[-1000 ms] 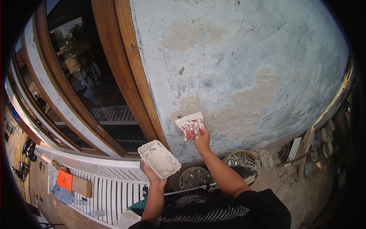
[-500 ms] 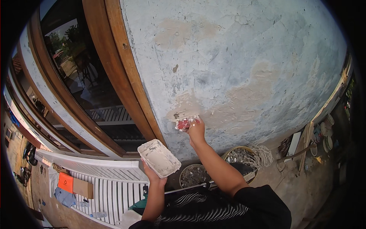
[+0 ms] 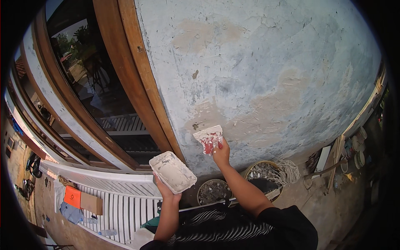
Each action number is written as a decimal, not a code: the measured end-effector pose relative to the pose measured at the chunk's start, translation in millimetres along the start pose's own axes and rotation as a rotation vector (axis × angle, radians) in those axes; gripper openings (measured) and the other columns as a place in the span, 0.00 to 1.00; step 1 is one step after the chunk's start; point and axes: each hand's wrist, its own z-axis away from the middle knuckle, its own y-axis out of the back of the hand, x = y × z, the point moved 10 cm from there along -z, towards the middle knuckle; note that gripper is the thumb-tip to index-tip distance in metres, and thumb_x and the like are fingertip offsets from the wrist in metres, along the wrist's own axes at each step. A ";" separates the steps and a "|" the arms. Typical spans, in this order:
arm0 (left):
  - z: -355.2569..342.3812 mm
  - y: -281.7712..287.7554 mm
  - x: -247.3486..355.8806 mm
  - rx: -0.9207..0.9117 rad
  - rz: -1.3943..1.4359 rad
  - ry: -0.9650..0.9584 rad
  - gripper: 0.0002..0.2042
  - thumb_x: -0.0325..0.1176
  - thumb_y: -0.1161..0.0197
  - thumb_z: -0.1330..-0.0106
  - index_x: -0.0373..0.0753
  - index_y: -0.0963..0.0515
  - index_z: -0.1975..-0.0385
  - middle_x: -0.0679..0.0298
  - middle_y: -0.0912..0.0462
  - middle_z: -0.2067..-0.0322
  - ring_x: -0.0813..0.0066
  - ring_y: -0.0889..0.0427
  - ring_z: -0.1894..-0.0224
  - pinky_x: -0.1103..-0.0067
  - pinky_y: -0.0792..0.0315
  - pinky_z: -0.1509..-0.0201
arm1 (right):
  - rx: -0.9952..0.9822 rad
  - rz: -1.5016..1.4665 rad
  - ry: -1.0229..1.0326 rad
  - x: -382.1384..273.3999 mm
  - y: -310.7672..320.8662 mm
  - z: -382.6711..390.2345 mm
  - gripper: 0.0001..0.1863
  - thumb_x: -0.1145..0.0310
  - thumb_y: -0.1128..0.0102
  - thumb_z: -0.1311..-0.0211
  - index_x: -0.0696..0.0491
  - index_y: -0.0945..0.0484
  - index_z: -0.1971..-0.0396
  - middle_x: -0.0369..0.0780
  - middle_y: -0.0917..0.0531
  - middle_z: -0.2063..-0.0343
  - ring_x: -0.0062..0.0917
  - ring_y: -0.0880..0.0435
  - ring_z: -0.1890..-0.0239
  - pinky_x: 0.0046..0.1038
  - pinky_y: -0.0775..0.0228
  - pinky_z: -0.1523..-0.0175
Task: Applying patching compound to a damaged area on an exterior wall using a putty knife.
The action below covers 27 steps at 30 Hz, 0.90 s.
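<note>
From below, my left hand (image 3: 167, 191) holds a white rectangular tub (image 3: 173, 171) of pale filler, smeared along its rim and inside. My right hand (image 3: 221, 151) is closed on a red-handled putty knife (image 3: 209, 139) whose wide blade carries pale filler. The blade is close to the wall (image 3: 233, 62), just below a small dark hole (image 3: 195, 126); whether it touches cannot be seen. Around that hole spreads a beige filled patch (image 3: 206, 112) on the worn blue-white paint. Further beige patches (image 3: 277, 102) lie to the right and higher up.
A brown wooden window frame (image 3: 143, 71) borders the wall at left. Below it stands a white slatted bench (image 3: 125, 212) with an orange box (image 3: 73, 196) and a cardboard box (image 3: 91, 204). Two rubble-filled containers (image 3: 214, 192) sit at the wall's foot; wooden strips (image 3: 336, 160) lean at right.
My right hand has moved slightly down, and the putty knife has turned so its filler-covered blade points up. The tub in my left hand has hardly moved.
</note>
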 end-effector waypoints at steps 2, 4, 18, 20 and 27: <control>0.5 0.2 1.5 0.000 0.012 -0.006 0.31 0.63 0.61 0.27 0.49 0.34 0.35 0.64 0.25 0.41 0.58 0.24 0.41 0.59 0.29 0.38 | -0.029 0.093 -0.169 30.2 5.9 17.0 0.11 0.74 0.43 0.33 0.60 0.22 0.53 0.40 0.14 0.63 0.20 0.18 0.61 0.26 0.25 0.55; 2.7 -3.0 0.1 -0.002 0.013 0.007 0.31 0.63 0.61 0.27 0.49 0.34 0.35 0.64 0.25 0.41 0.57 0.24 0.41 0.59 0.29 0.38 | 0.001 0.077 -0.203 54.2 11.1 35.7 0.11 0.74 0.44 0.33 0.60 0.22 0.53 0.41 0.14 0.62 0.21 0.17 0.61 0.26 0.25 0.55; 4.1 -13.8 -8.1 -0.007 -0.028 0.036 0.31 0.63 0.62 0.27 0.49 0.34 0.35 0.64 0.25 0.40 0.58 0.24 0.41 0.59 0.30 0.37 | -0.071 -0.494 -0.131 -109.8 -41.4 -21.4 0.12 0.73 0.48 0.29 0.60 0.25 0.50 0.36 0.19 0.63 0.17 0.20 0.65 0.22 0.25 0.63; 5.2 -14.3 -8.2 0.021 -0.023 0.041 0.30 0.63 0.62 0.27 0.49 0.34 0.35 0.64 0.25 0.41 0.58 0.24 0.41 0.59 0.30 0.37 | -0.177 -0.412 0.030 -129.7 -42.7 -10.0 0.14 0.74 0.46 0.29 0.61 0.25 0.46 0.36 0.18 0.59 0.15 0.22 0.58 0.19 0.28 0.55; 1.9 -16.8 -13.0 -0.030 -0.009 0.039 0.30 0.63 0.61 0.27 0.49 0.34 0.35 0.64 0.25 0.41 0.57 0.24 0.41 0.58 0.30 0.37 | -0.066 -0.123 0.114 -71.0 -25.8 -22.1 0.12 0.74 0.46 0.30 0.59 0.22 0.50 0.37 0.17 0.63 0.15 0.21 0.61 0.20 0.28 0.56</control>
